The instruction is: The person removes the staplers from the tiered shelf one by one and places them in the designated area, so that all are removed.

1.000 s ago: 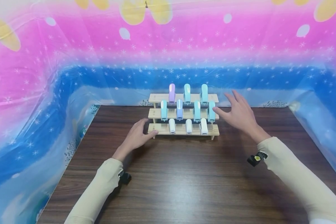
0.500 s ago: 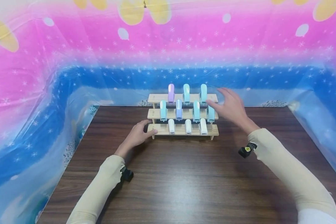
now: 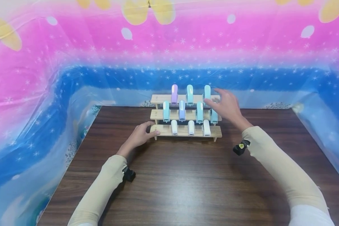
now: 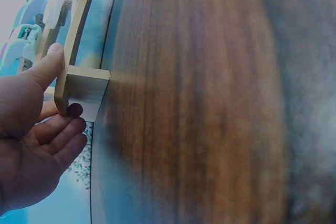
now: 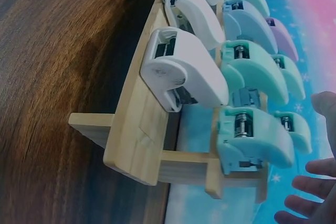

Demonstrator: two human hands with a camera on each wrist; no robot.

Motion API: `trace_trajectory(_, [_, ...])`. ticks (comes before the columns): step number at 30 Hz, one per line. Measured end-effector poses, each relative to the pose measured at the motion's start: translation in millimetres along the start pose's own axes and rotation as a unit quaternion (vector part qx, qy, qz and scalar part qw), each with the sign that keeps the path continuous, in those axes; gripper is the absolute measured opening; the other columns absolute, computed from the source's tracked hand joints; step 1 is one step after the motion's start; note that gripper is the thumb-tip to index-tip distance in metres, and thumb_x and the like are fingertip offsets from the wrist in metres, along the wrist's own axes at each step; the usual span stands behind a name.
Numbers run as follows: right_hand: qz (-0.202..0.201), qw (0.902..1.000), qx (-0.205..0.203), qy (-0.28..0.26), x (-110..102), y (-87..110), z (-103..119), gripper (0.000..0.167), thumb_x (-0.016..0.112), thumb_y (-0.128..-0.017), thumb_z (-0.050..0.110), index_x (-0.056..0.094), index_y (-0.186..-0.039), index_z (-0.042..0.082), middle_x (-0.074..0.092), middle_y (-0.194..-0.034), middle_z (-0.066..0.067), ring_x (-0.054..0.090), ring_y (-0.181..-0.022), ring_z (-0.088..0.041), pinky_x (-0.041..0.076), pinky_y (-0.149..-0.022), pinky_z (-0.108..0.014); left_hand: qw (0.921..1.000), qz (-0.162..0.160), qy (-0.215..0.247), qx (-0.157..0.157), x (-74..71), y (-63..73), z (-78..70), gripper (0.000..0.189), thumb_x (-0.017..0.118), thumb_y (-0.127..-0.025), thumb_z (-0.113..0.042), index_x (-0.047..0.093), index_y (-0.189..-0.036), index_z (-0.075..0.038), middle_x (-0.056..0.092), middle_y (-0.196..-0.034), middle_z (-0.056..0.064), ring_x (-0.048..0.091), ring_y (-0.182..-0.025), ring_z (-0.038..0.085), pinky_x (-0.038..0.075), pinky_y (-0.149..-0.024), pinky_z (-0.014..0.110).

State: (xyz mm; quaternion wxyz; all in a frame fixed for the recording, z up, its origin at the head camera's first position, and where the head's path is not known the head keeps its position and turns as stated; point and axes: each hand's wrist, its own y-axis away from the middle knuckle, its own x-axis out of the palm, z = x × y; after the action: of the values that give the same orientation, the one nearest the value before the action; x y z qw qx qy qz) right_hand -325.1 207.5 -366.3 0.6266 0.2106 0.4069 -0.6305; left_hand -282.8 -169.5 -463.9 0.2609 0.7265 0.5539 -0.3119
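Observation:
A three-tier wooden rack [image 3: 169,129] holds rows of small staplers. My left hand [image 3: 139,135] grips the left end of its bottom shelf; in the left wrist view the thumb [image 4: 48,65] lies on the board and the fingers curl under it. My right hand [image 3: 228,105] is at the top shelf's right end, fingers apart, thumb overlapping the right-hand mint stapler [image 3: 207,91] there. A purple stapler [image 3: 174,94] and another mint stapler [image 3: 189,94] share that shelf. Partly hidden behind my right hand is a mint stapler [image 3: 213,116] on the middle shelf.
On the middle shelf also stand a lavender-blue stapler [image 3: 182,110] and two mint ones. Three white staplers, one at the right [image 3: 206,127], line the bottom shelf. The rack is at the back of a dark wooden table [image 3: 180,182], before a patterned cloth [image 3: 169,56].
My right hand has moved left, from beside the rack to the right-hand mint stapler on the top shelf. My left hand stays at the bottom shelf's left end.

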Motion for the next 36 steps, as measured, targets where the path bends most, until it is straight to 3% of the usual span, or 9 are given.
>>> trace_trajectory(3, [0.004,0.9996,0.016,-0.022,2.8,-1.5,-2.7,0.086,0.068,-0.091,0.061,0.042,-0.156,0.010,0.053,-0.149,-0.019,0.063,-0.123,-0.038,0.055,-0.093,-0.052,1.0000,0.004,0.002,0.001,-0.2,-0.5,-0.3,0.069,0.068,-0.099,-0.043,0.047,-0.150,-0.001,0.048,-0.153,0.022,0.044,-0.141,0.038,0.038,-0.113,0.057])
trace_trajectory(5, [-0.001,0.9993,0.017,-0.033,4.9,-2.7,-5.2,0.086,0.069,-0.091,0.061,0.043,-0.155,0.009,0.055,-0.147,-0.020,0.063,-0.122,-0.037,0.058,-0.087,-0.050,1.0000,0.005,0.003,0.001,-0.6,-0.4,-0.7,0.069,0.068,-0.099,-0.043,0.047,-0.150,-0.001,0.048,-0.153,0.022,0.043,-0.142,0.038,0.037,-0.113,0.057])
trace_trajectory(10, [-0.024,0.9985,0.002,-0.048,10.0,-7.1,-10.3,0.082,0.068,-0.091,0.062,0.053,-0.147,0.004,0.060,-0.142,-0.018,0.064,-0.121,-0.036,0.052,-0.097,-0.052,1.0000,0.006,0.004,0.004,-2.1,-0.1,-2.1,0.068,0.069,-0.098,-0.042,0.048,-0.149,-0.001,0.048,-0.152,0.022,0.042,-0.143,0.038,0.037,-0.113,0.057])
trace_trajectory(19, [-0.021,0.9972,0.009,-0.071,14.8,-10.3,-10.6,0.072,0.071,-0.091,0.057,0.062,-0.138,0.004,0.069,-0.128,-0.019,0.070,-0.108,-0.031,0.058,-0.089,-0.045,0.9999,0.004,-0.003,0.010,-1.7,-2.4,-1.4,0.068,0.069,-0.098,-0.042,0.049,-0.148,-0.001,0.050,-0.151,0.021,0.044,-0.142,0.037,0.038,-0.113,0.055])
trace_trajectory(28, [-0.019,0.9978,0.014,-0.061,16.9,-11.4,-7.0,0.061,0.071,-0.093,0.052,0.069,-0.129,0.003,0.075,-0.113,-0.016,0.068,-0.072,-0.023,0.056,-0.080,-0.041,1.0000,0.004,-0.001,0.006,-2.4,-0.9,-1.4,0.067,0.069,-0.098,-0.042,0.050,-0.148,-0.001,0.049,-0.152,0.021,0.042,-0.143,0.038,0.036,-0.114,0.056])
trace_trajectory(32, [-0.025,0.9979,0.009,-0.059,17.6,-12.0,-5.3,0.054,0.072,-0.093,0.049,0.073,-0.123,0.004,0.077,-0.105,-0.013,0.069,-0.077,-0.021,0.056,-0.079,-0.041,1.0000,0.006,0.004,0.001,-2.5,-0.4,-2.4,0.067,0.070,-0.098,-0.042,0.050,-0.148,-0.002,0.050,-0.152,0.021,0.042,-0.144,0.037,0.036,-0.114,0.056])
trace_trajectory(36, [-0.023,0.9975,0.014,-0.065,17.8,-12.4,-4.1,0.051,0.073,-0.093,0.047,0.073,-0.122,0.004,0.077,-0.107,-0.013,0.071,-0.083,-0.022,0.056,-0.080,-0.042,1.0000,0.007,0.005,-0.001,-2.2,0.3,-1.9,0.067,0.069,-0.098,-0.043,0.051,-0.148,-0.003,0.050,-0.152,0.020,0.042,-0.144,0.036,0.036,-0.114,0.056])
